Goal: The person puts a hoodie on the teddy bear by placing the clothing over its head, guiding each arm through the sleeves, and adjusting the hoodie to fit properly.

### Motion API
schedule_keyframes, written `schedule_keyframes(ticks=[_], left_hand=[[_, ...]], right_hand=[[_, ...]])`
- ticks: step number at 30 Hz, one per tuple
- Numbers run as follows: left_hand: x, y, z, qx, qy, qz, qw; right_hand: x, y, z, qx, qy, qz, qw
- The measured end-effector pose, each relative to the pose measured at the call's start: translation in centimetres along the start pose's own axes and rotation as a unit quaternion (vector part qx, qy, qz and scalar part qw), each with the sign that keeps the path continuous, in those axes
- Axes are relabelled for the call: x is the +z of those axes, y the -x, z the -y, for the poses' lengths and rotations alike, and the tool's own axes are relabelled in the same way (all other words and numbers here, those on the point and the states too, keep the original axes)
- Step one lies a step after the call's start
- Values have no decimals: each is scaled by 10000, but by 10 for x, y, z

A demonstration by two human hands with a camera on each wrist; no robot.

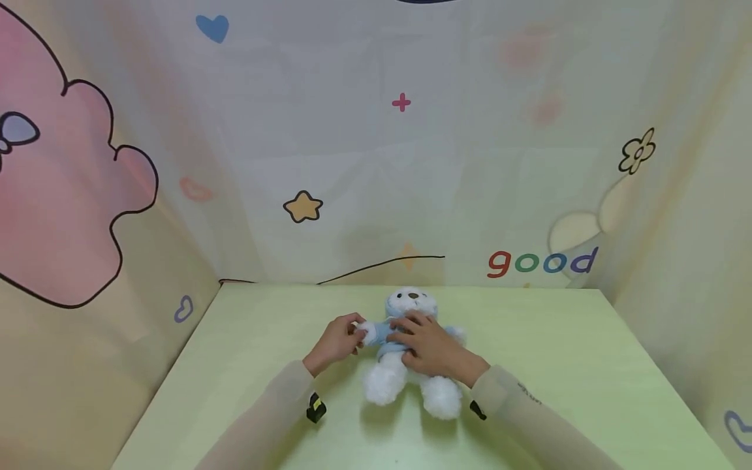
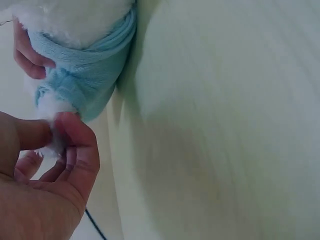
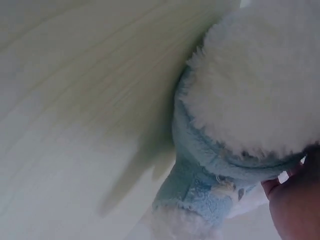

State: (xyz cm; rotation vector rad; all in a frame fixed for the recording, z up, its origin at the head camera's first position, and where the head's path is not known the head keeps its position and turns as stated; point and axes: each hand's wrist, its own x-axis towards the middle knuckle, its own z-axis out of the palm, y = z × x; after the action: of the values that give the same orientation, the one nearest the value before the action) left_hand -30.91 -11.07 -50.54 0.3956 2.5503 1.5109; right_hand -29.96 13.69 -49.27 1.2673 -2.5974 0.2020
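A white plush bear point(image 1: 392, 378) in a light blue top lies face up, head toward the back wall. My left hand point(image 1: 337, 341) pinches the white paw of the arm on the left between thumb and fingers; the left wrist view shows the paw point(image 2: 50, 105) partly hidden by the fingertips. Across the bear's chest lies my right hand point(image 1: 431, 346), its bent fingers holding the body. In the right wrist view the bear's blue top point(image 3: 200, 145) and white fur fill the right side, with part of the right hand point(image 3: 295, 200) at the edge.
The bear lies on a pale green table point(image 1: 252, 346). Behind it and along both sides hangs a printed cloth point(image 1: 352, 150) with a star, a heart and the word "good". Small black devices point(image 1: 316, 408) sit by both wrists.
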Motion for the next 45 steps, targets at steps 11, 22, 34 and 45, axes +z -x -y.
schedule_keyframes(ticks=[11, 22, 34, 45], left_hand=[[-1, 4, 11, -261, -71, -141, 9995], [3, 7, -1, 440, -1283, -868, 9869], [15, 7, -43, 1981, -2185, 432, 9545], [24, 5, -41, 1478, -2167, 840, 9613]], right_hand=[[-6, 7, -6, -91, -1181, -645, 9909], [-13, 55, -33, 2289, -698, -1548, 9585], [-23, 50, -18, 1464, -1566, -772, 9737], [-19, 50, -28, 1061, -2265, -291, 9678]])
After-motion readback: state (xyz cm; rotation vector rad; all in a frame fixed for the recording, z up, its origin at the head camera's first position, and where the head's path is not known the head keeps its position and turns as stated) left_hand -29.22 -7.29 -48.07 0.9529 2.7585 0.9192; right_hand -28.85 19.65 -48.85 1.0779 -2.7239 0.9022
